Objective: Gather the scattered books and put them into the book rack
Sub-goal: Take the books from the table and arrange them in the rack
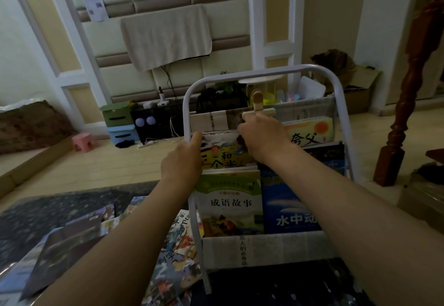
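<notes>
On the dark, speckled surface (36,214) in front of the person stands the white book rack (262,71), already partly filled. Its front tier holds a green book (230,204) and a blue book (288,209) side by side and upright, and a book with an orange sun (310,130) sits in a higher tier to the right. The job looks somewhere around the middle. A loose pile of scattered books (72,240) lies overlapping on the surface to the left of the rack, some of it touching the rack's leg, and all of it has yet to be gathered. The book in hand now is a yellow book (221,154), sitting in the middle tier just behind the green one and seemingly being settled into place. The left hand (181,161) grips its left edge beside the rack's frame, thumb up near the tube and fingers curled round. The right hand (262,135) is curled over the book's upper right corner, pinching it just below a small wooden clip (258,106); its fingertips are hidden, so how firmly it holds is hard to tell.
</notes>
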A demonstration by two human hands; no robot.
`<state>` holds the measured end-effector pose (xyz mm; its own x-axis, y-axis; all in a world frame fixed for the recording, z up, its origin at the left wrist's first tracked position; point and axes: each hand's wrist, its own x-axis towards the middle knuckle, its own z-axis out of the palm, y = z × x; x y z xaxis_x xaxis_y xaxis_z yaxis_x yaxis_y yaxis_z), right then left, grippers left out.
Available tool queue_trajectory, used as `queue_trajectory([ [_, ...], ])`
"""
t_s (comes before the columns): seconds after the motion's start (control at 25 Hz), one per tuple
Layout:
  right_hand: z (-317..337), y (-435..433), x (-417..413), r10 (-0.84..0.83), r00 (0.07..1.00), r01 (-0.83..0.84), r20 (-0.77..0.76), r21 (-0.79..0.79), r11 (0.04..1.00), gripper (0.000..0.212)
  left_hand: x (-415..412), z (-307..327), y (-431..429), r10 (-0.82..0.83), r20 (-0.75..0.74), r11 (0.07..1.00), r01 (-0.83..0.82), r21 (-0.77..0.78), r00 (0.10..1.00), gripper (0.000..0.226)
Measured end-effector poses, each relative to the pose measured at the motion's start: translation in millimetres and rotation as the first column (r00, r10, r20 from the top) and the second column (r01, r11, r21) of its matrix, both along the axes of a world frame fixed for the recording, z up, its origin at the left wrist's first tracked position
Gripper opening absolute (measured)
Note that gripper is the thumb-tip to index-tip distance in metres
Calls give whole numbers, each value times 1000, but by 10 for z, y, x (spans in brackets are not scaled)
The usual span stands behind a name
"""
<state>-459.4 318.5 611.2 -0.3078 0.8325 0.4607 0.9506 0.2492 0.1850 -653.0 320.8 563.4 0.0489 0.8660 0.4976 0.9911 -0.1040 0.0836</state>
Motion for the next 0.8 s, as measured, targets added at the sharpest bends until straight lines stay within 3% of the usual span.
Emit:
queue_trajectory([
  [0.28,11,-47,-2,-10,1000,10,-9,0,1000,28,19,27,-19,34,-20,999,-35,-30,999,41],
  [0.52,206,-146,-13,2,999,3,35,-144,990,26,-44,278,-97,4,-66,984,-16,-180,998,53],
  [0.64,286,-311,-114,20,999,-16,43,-87,996,28,-196,442,-218,-57,-17,991,54,-120,998,59],
  [0.8,247,-605,-592,148,983,-156,-106,-77,985,22,-632,504,-504,-21,-35,999,20,-40,999,58],
])
